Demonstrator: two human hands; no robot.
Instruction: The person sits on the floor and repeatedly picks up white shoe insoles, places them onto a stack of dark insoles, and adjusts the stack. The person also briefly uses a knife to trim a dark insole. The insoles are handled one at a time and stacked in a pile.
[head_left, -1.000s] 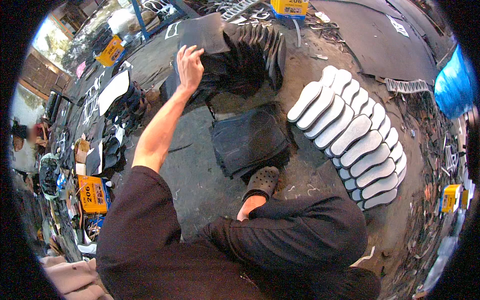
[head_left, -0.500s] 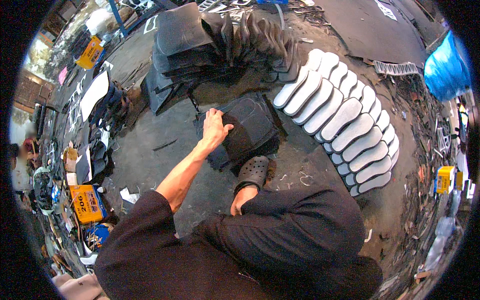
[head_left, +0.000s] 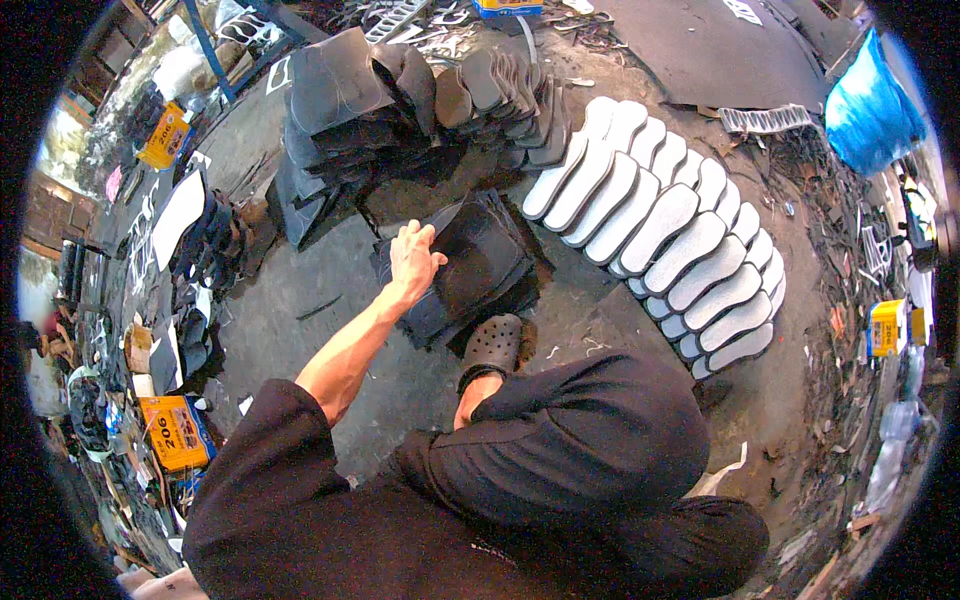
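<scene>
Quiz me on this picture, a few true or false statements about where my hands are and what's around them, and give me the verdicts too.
1. Your left hand is at the left side of a stack of dark sheets. True.
2. Your right hand is in view too. False: only the left hand shows.
3. White-topped sole shapes overlap in rows to the right of that stack. True.
4. The blue bundle is at the lower left. False: the blue bundle is at the upper right.
5. The clog in view has holes in it. True.
</scene>
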